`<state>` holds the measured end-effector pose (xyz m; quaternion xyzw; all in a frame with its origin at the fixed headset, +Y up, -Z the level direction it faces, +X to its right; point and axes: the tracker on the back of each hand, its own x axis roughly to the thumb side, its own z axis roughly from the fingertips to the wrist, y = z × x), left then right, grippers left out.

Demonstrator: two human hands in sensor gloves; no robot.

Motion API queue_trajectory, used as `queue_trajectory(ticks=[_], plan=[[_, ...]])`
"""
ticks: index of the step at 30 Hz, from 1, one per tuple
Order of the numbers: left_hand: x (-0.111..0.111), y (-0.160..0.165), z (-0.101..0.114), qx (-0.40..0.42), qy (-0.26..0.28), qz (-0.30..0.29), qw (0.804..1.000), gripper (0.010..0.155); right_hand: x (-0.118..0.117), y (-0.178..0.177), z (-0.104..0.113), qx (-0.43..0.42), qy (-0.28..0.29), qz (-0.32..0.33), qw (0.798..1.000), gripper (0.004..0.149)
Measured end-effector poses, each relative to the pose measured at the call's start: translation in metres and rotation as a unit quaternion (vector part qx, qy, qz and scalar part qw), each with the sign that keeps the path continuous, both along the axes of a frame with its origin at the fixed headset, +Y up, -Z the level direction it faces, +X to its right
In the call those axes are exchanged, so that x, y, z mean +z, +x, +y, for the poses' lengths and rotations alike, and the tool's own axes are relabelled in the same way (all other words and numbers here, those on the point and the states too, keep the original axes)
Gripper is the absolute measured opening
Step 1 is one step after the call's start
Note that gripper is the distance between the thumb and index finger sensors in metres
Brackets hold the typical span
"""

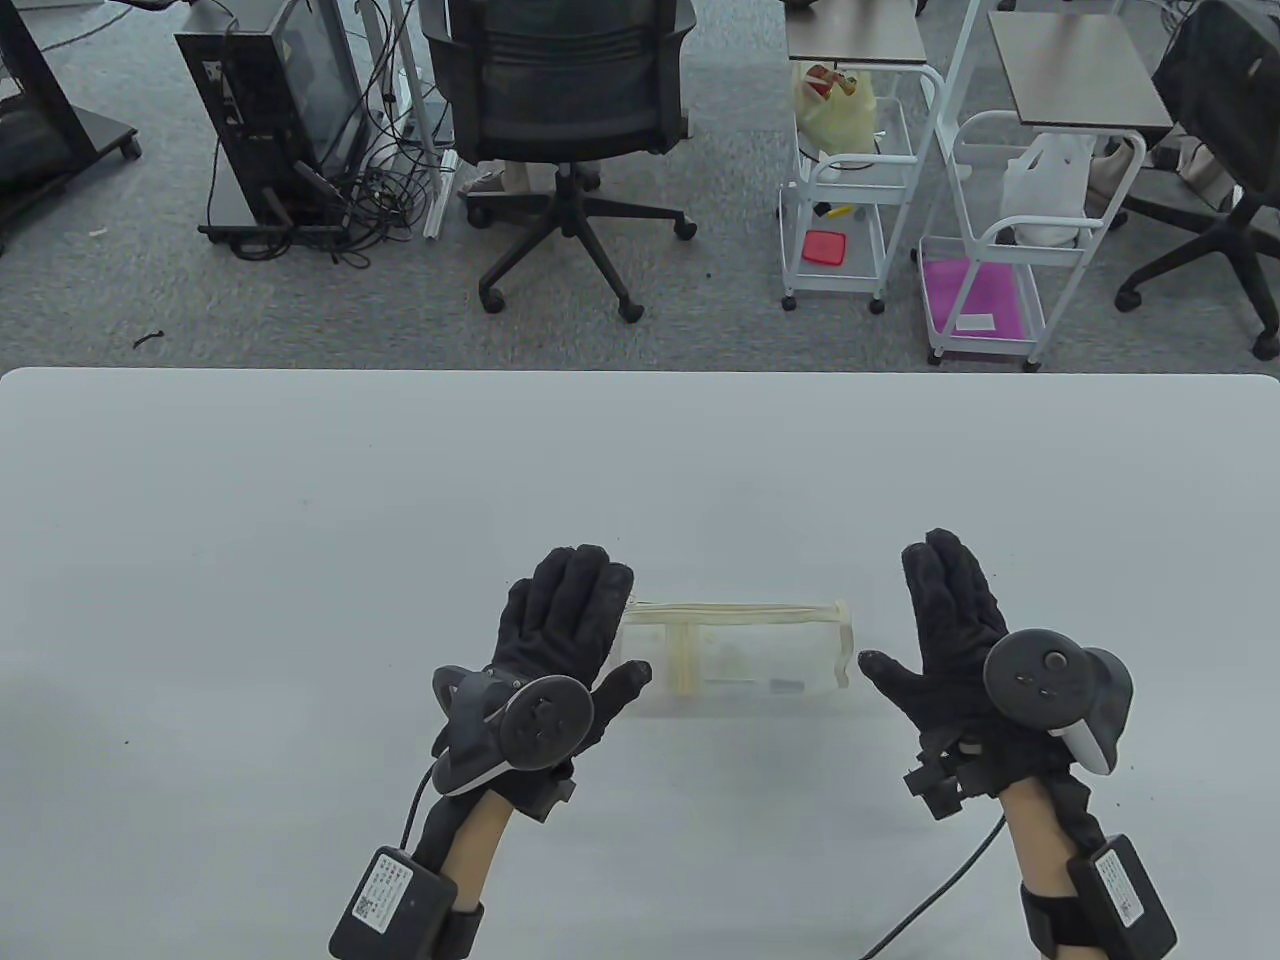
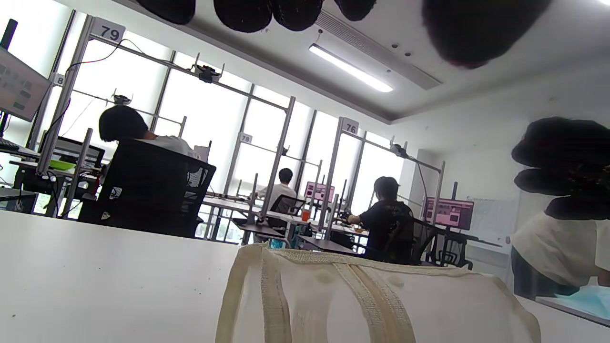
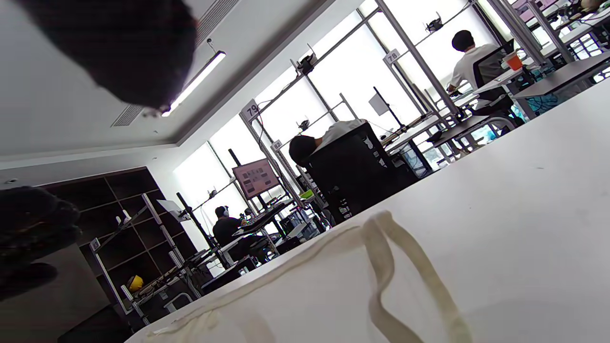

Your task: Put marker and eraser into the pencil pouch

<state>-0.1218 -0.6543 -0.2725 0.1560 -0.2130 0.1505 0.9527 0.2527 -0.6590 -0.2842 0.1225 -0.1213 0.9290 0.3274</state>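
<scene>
On the table (image 1: 200, 520), the pencil pouch (image 1: 740, 655) is being flanked by the left hand (image 1: 560, 640) and right hand (image 1: 950, 640), fingers spread and gripping nothing, with its contents seemingly stowed and zipped.

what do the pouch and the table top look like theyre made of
The pouch looks like soft see-through plastic, slightly frosted, since shapes inside show through its side; its cream edging and zipper strip look like woven fabric, ribbed in the left wrist view. The table looks like a smooth matte white laminate or plastic, though its core cannot be told.
</scene>
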Motion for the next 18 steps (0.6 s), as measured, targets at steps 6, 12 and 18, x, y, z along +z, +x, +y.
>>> queue_trajectory(ticks=[6, 12, 18], plan=[[0.002, -0.001, 0.002, 0.002, 0.011, -0.001, 1.0, 0.084, 0.007, -0.008, 0.007, 0.02, 0.017, 0.015, 1.0, 0.096], [0.002, -0.001, 0.001, 0.001, 0.013, -0.001, 1.0, 0.085, 0.006, -0.015, 0.003, 0.055, 0.01, 0.02, 0.998, 0.096], [0.002, -0.001, 0.001, 0.002, 0.012, 0.001, 1.0, 0.084, 0.003, -0.013, -0.002, 0.06, -0.001, 0.016, 0.998, 0.095]])
